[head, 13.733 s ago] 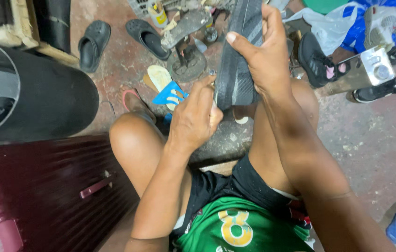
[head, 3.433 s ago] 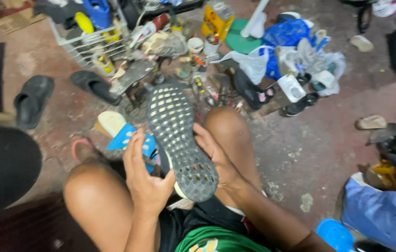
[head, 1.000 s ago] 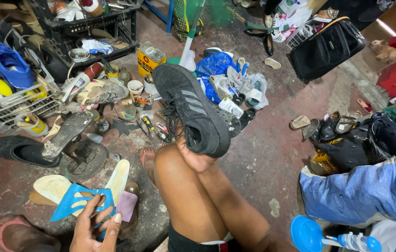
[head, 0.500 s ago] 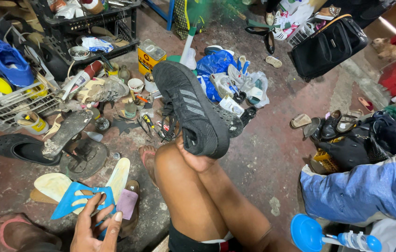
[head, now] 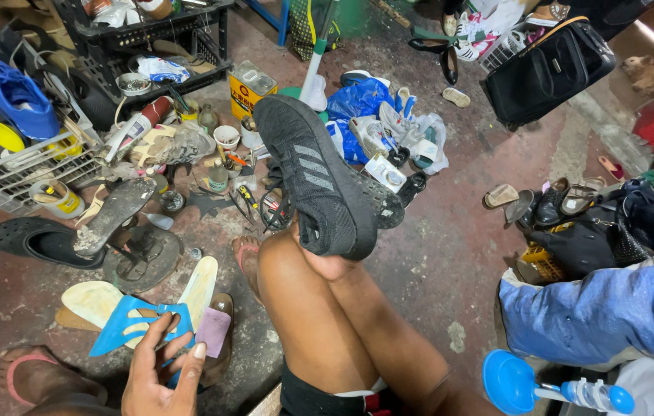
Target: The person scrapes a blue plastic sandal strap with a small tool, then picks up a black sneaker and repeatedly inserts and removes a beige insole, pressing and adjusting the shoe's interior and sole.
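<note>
Black shoe propped on knee, held from beneath by right hand; fingers hidden, grip not discernible. Left hand fingers spread over blue strap on floor. Risk: shoe toppled if knee shifted.

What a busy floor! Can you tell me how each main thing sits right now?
black sneaker: held up, propped on the knee
right hand: under the sneaker, mostly hidden
left hand: touching the blue sandal straps
blue sandal straps: lying on a pale sole
black bag: closed
</note>
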Demonstrator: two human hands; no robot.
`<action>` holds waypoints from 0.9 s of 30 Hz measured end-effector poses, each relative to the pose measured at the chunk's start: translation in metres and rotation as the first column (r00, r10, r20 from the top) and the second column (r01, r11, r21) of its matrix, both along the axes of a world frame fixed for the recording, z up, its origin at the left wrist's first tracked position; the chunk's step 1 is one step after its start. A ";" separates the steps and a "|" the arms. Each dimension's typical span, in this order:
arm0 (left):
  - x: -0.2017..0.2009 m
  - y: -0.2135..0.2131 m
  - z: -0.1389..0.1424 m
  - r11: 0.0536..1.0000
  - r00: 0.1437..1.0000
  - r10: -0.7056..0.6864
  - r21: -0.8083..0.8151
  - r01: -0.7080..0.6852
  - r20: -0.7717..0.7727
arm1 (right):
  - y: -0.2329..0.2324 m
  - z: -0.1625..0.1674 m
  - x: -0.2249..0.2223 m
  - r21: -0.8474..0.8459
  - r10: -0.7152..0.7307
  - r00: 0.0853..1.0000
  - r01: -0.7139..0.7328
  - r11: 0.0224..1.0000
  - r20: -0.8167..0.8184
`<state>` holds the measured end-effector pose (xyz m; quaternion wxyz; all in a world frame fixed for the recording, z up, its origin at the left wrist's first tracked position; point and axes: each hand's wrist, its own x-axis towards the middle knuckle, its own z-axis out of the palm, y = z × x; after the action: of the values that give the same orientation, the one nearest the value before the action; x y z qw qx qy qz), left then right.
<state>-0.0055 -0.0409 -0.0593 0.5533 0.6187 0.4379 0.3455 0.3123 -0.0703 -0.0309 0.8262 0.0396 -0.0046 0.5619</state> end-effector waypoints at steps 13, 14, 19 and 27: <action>0.002 -0.002 0.002 1.000 1.000 -0.003 -0.016 0.003 -0.030 | 0.004 0.003 0.005 0.012 -0.003 0.999 0.003 1.000 0.053; 0.002 -0.001 0.002 1.000 0.999 -0.003 -0.013 0.003 -0.032 | 0.005 0.003 0.005 0.010 0.000 0.998 -0.001 1.000 0.056; 0.002 0.001 -0.003 1.000 1.000 -0.002 0.000 0.002 0.014 | 0.006 0.007 0.004 0.008 0.009 0.998 -0.009 1.000 0.068; 0.005 -0.002 0.009 1.000 0.999 0.008 -0.014 -0.009 -0.042 | 0.004 0.010 0.002 -0.023 0.018 0.992 -0.015 1.000 0.127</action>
<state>0.0000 -0.0433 -0.0505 0.5468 0.6201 0.4544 0.3318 0.3141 -0.0661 -0.0211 0.8200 -0.0053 -0.0511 0.5701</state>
